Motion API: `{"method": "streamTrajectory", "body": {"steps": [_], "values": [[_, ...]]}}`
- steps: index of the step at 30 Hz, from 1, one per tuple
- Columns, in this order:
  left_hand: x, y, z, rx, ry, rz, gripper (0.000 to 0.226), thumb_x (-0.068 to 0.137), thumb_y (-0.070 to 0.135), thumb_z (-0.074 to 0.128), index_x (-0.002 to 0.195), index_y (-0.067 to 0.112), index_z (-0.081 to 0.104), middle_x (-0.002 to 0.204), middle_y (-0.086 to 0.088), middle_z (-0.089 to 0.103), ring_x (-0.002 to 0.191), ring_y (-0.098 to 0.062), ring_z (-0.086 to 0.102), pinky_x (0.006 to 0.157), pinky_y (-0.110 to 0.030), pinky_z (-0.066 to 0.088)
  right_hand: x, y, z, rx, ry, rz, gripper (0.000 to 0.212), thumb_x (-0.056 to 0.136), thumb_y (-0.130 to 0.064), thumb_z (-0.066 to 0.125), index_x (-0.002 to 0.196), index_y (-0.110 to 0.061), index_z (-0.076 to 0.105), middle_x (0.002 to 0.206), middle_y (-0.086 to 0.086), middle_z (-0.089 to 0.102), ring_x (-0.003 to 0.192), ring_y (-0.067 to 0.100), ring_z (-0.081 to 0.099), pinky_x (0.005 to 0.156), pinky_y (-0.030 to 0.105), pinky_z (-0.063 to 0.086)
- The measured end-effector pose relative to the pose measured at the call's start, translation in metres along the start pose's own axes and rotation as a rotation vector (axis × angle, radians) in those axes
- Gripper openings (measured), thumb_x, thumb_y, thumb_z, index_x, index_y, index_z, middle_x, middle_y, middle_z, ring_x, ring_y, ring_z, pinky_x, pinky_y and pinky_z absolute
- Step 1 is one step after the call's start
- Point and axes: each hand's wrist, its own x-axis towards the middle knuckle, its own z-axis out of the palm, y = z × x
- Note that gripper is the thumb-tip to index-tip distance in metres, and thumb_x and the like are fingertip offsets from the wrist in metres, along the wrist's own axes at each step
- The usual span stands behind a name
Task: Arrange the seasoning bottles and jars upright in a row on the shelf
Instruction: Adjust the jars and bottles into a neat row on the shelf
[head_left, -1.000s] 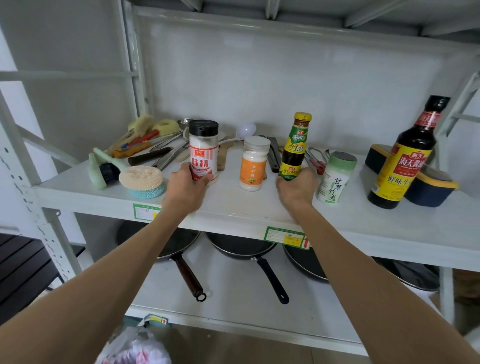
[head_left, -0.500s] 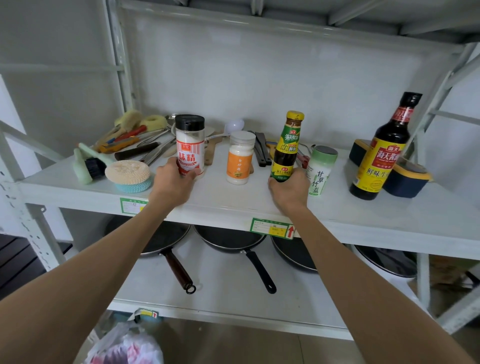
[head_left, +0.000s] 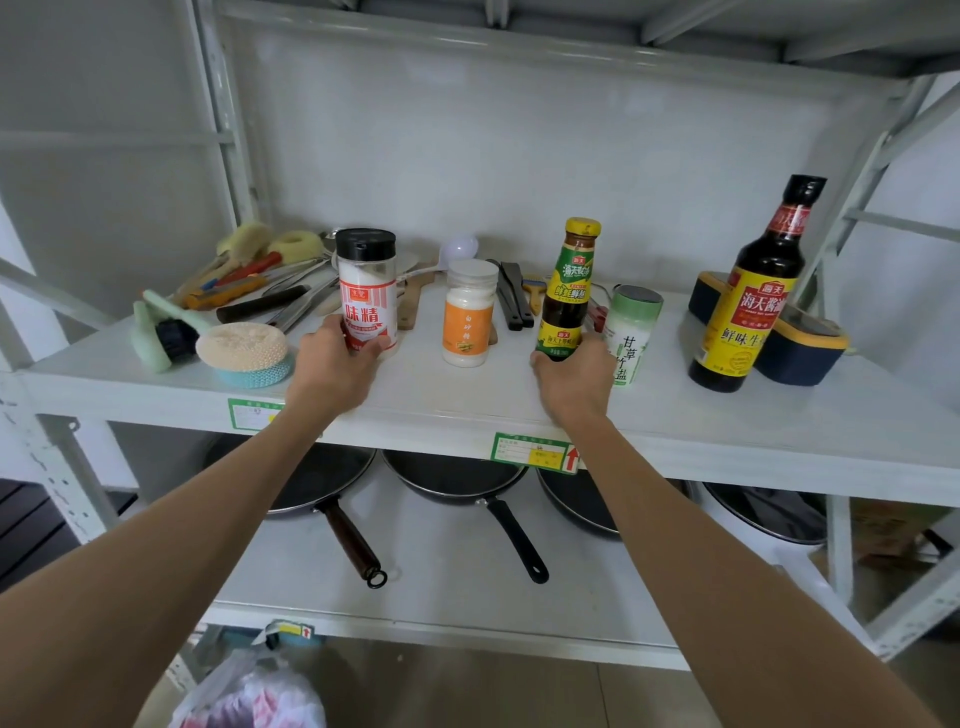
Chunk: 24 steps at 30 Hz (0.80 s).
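Note:
Five seasoning containers stand upright along the white shelf. My left hand grips the base of the black-capped jar with the red-and-white label. To its right stands an orange-labelled white jar, untouched. My right hand holds the bottom of the dark sauce bottle with yellow cap and green label. Close beside that bottle is a white jar with a green lid. The tall soy sauce bottle stands apart at the right.
Utensils, knives and sponges lie at the shelf's back left, with a round scrubber and a green brush in front. A blue-and-yellow box sits behind the soy sauce bottle. Several pans rest on the lower shelf.
Both hands keep their hold on the same two containers. The view has shifted slightly, with the shelf items appearing a little more to the left than before.

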Motion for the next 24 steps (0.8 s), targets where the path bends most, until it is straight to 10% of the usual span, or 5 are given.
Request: {"method": "streamTrajectory", "body": {"steps": [24], "values": [[-0.002,0.003,-0.001,0.048,0.003,0.037,0.054,0.088,0.047,0.062,0.130,0.014,0.053,0.122,-0.010,0.067,0.110,-0.033,0.061,0.094,-0.047,0.051,-0.022,-0.004,-0.051,-0.102,-0.052,-0.033,0.038,0.087,-0.026,0.073,0.111,-0.001,0.059,0.096,0.006,0.055,0.085,0.019,0.055,0.071,0.026,0.042]]}}
